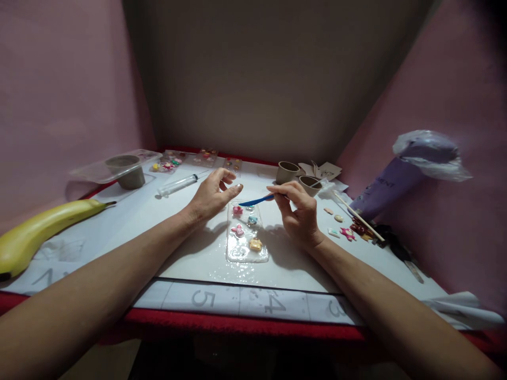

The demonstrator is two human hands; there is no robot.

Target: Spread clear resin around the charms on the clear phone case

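Between my two hands a clear rectangular phone-case-like piece (246, 254) lies flat on a white board (190, 264). On it sit small charms: a pink-red one (237, 210), a blue one (252, 219), a pink one (238, 230) and a yellow-orange one (255, 244). My right hand (298, 211) pinches a blue plastic knife-shaped tool (255, 201), its blade reaching left over the far end of the clear piece. My left hand (216, 195) hovers at the far left corner of it, fingers apart and holding nothing.
A yellow banana (51, 227) and a syringe (178, 184) lie to the left. Grey cups (287, 173) stand behind my right hand. Loose charms (347, 234), a wooden stick (358, 216) and a purple bag (380, 184) are at the right. A clear plastic lid (91, 168) rests far left.
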